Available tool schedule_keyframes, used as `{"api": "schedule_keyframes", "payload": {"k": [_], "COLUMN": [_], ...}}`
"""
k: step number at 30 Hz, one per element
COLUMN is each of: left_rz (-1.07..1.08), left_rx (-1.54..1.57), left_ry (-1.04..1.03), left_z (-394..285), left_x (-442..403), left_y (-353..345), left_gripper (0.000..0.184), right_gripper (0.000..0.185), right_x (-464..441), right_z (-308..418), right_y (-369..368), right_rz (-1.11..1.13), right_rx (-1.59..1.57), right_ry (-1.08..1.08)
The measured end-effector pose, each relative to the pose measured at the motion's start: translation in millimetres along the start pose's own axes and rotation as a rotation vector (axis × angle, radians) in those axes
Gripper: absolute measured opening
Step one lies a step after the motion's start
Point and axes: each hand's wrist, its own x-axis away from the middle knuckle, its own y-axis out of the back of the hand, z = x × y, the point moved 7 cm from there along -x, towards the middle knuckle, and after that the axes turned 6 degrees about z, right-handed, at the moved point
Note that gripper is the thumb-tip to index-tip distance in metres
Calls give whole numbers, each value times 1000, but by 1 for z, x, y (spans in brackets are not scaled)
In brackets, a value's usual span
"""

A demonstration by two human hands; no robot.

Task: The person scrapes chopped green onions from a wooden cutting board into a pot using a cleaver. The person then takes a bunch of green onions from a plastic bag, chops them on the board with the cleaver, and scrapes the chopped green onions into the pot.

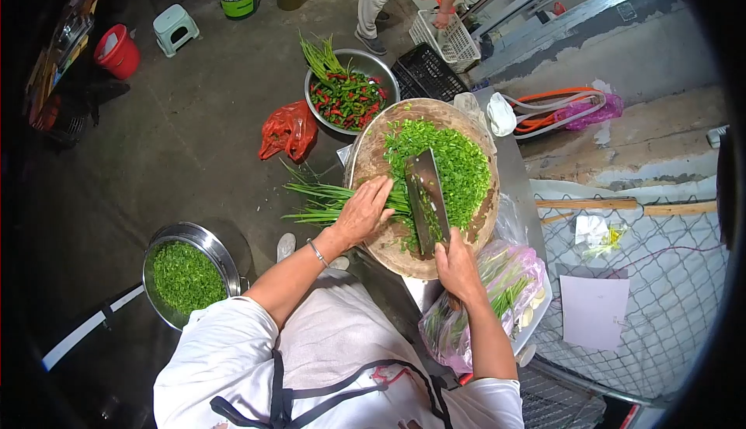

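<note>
A round wooden chopping block [373, 137] bears a heap of chopped green onions [460, 166] on its upper right side. My right hand [458, 267] is closed round the handle of a wide cleaver [427, 202], whose blade has green bits stuck to it and stands beside the heap. On the block's left part, my left hand [364, 210] presses down on a bundle of long green onions [320, 200], with its fingers together near the blade. The bundle's far ends stick out past the block's left edge.
A metal bowl of peppers [347, 102] and a red plastic bag [288, 130] lie beyond the block. A pot of chopped greens [186, 277] is lower left. Bagged onions [497, 293] lie at right. Another person [378, 1] handles a white basket [451, 39].
</note>
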Motion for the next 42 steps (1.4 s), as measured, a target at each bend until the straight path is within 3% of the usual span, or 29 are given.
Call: {"api": "schedule_keyframes", "payload": {"k": [2,3,9,12,16,18,23,26,31,34,39,42], "left_rz": [2,-28,-51,19,-44,-35,51,58,121,233,72,172], "left_rx": [-31,-24,63,108,116,128,102,94,17,112,128,92], "left_ry": [-64,-80,-75,-45,-26,51,-59,-69,-160,-117,-32,1], "left_z": [4,3,7,11,5,4,16,18,-4,7,0,-2], "left_x": [2,3,0,0,1,-2,7,12,1,3,-16,-26], "left_y": [-7,-5,-6,-10,-5,8,-1,-8,18,9,-21,-29], "left_gripper": [49,29,26,38,33,29,26,27,32,37,34,42], "right_gripper": [29,29,26,26,25,25,27,28,28,26,26,26], "right_x": [1,1,-10,-50,-46,-48,-11,-23,-36,-40,-40,-40], "right_z": [1,1,6,-15,-33,-31,-3,-15,-19,-23,-47,-46], "right_y": [-1,-1,-12,-63,-74,-68,-23,-60,-81,-73,-45,-42], "right_rz": [37,57,135,94,-49,-82,-11,99,-36,-5,-1,11], "right_rx": [-15,-22,84,98,-65,-133,-35,15,-14,-23,81,67], "right_ry": [-46,-69,-36,-42,14,66,16,10,10,-10,-31,-16]}}
